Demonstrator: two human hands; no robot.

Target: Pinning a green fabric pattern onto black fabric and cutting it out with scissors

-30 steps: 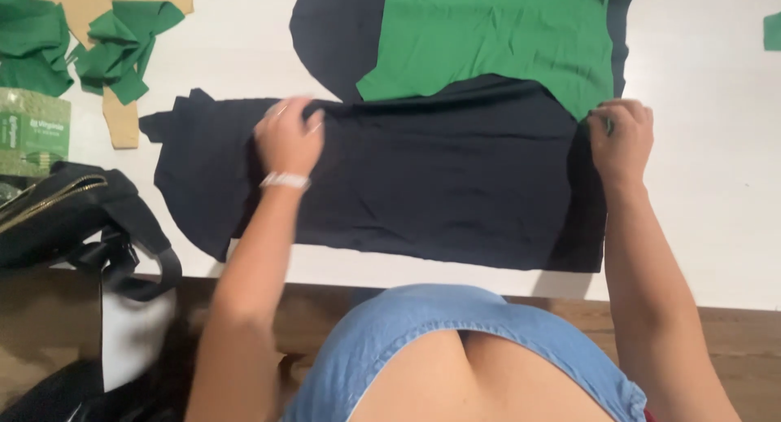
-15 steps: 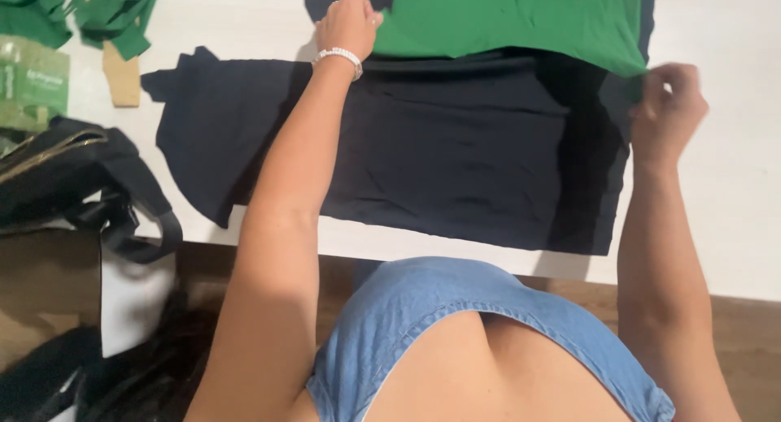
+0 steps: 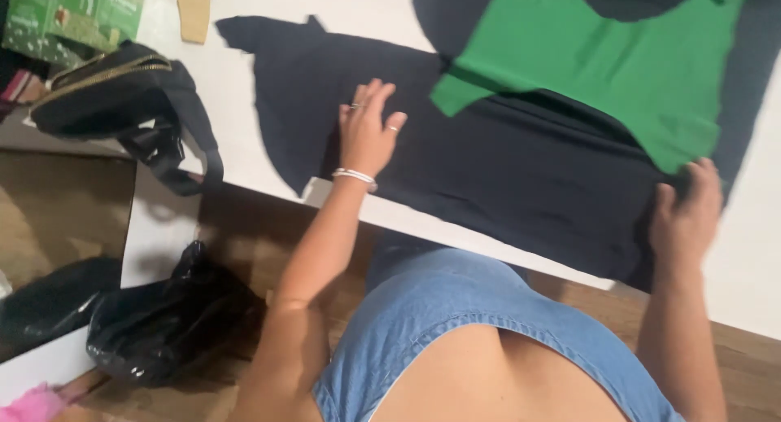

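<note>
Setting: white worktop (image 3: 268, 166) seen from above, with a wooden floor (image 3: 244, 235) below its near edge; places are given relative to the dark navy cloth.
Left hand (image 3: 368, 129): fingers spread, palm flat on the left part of the dark navy cloth; rings on the fingers, thin bracelets at the wrist.
Right hand (image 3: 686, 213): at the cloth's right near corner, fingers curled onto the fabric edge; whether it pinches the fabric or only presses it cannot be told.
Dark navy cloth (image 3: 521, 174): lies spread across the worktop, its near edge reaching the worktop's edge between the two hands; a ragged flap runs out to its left.
Green cloth (image 3: 602, 64): lies on top of the navy cloth, towards its far right side, one corner pointing at the left hand.
Black bag (image 3: 122, 100): on the worktop well left of the navy cloth, strap hanging over the edge.
Green packet (image 3: 77, 15): beyond the bag, far left of the cloth.
Tan cut piece (image 3: 194, 13): just beyond the cloth's left flap.
Black plastic sack (image 3: 163, 320): on the floor, below and left of the cloth.
Clothing: blue denim garment (image 3: 464, 308) on the person, directly below the cloth's near edge.
</note>
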